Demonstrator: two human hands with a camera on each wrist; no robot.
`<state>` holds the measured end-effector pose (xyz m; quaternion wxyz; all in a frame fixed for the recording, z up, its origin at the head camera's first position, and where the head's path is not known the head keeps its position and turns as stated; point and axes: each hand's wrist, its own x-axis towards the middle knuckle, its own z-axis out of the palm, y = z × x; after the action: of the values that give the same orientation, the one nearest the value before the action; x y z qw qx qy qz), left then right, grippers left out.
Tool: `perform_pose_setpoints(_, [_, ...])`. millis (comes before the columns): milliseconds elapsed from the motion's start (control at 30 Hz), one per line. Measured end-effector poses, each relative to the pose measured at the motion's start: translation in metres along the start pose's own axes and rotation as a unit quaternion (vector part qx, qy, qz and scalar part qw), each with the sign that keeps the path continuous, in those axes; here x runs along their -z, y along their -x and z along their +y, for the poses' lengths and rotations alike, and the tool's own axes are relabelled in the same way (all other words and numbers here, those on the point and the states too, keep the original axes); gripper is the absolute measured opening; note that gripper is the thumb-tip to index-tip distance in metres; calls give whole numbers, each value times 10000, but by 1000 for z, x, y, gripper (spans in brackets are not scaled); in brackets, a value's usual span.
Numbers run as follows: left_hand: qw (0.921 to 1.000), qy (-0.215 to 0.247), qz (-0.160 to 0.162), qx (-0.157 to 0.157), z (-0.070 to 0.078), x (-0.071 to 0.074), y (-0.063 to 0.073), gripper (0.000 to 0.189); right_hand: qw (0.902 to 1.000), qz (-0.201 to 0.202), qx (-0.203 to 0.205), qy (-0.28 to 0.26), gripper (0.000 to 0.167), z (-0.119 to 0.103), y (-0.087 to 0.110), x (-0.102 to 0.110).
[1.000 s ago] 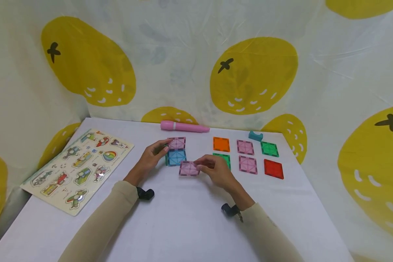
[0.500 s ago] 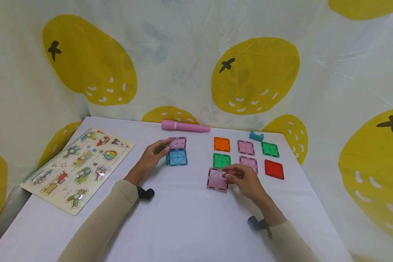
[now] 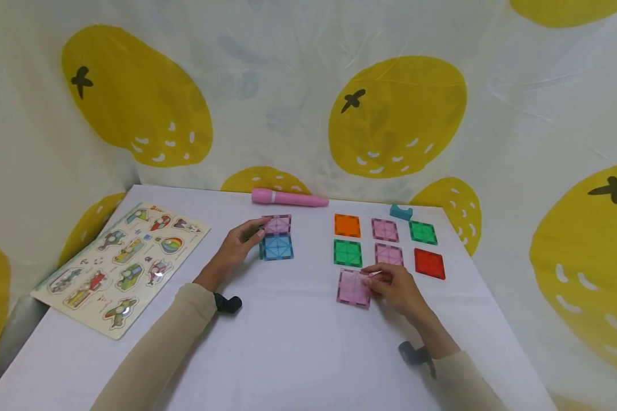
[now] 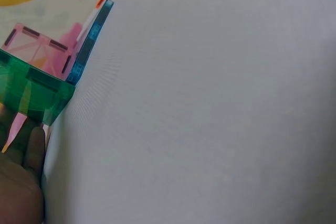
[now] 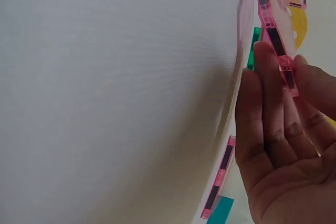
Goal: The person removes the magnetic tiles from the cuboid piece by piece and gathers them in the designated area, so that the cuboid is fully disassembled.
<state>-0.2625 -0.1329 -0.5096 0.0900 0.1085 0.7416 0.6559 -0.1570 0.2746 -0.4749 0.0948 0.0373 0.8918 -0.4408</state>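
Note:
My left hand [image 3: 232,246] rests at the left side of a small build of see-through magnetic tiles, its fingers and thumb gripping the corner. The build has an upright pink tile [image 3: 279,224], a blue tile [image 3: 277,247] lying in front and a green tile [image 4: 37,87], best seen in the left wrist view. Between thumb and fingers, my right hand [image 3: 397,288] pinches a loose pink magnetic tile [image 3: 353,287] by its right edge. That tile is tilted above the table, in front of the flat green tile [image 3: 347,253].
More flat tiles lie at the right: orange [image 3: 347,225], two pink, green and red [image 3: 429,264]. A teal curved block [image 3: 401,212] and a pink marker-like stick [image 3: 290,197] lie at the back. A vehicle picture puzzle board [image 3: 128,265] lies left.
My right hand has carried the pink tile away from the build, rightward and toward me, turning its face up more. My left hand has stayed at the build.

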Motion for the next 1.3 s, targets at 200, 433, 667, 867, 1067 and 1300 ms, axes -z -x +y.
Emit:
perform_pose_setpoints(200, [9999, 114, -119, -26, -3, 2, -2, 43, 9964, 197, 84, 826, 23, -3, -3, -3])
perform_pose_setpoints(433, [9996, 174, -204, -4, -3, 2, -2, 43, 9905, 452, 150, 1291, 22, -9, -4, -6])
perform_pose_setpoints(667, [9998, 151, -116, -90, -1, -1, 0, 45, 9883, 621, 392, 1334, 23, -20, -7, -14])
perform_pose_setpoints(867, [9993, 170, 33, -317, -5, -2, -1, 46, 9895, 654, 717, 1068, 25, -42, -15, -28])
perform_pose_setpoints(1067, [9994, 206, 70, -255, -5, 0, 0, 49, 9870, 572, 1282, 778, 24, -63, -32, -47])
perform_pose_setpoints(1300, [9992, 389, -64, -68, -5, 2, 2, 55, 9843, 351, 1647, 532, 23, -87, -54, -70])
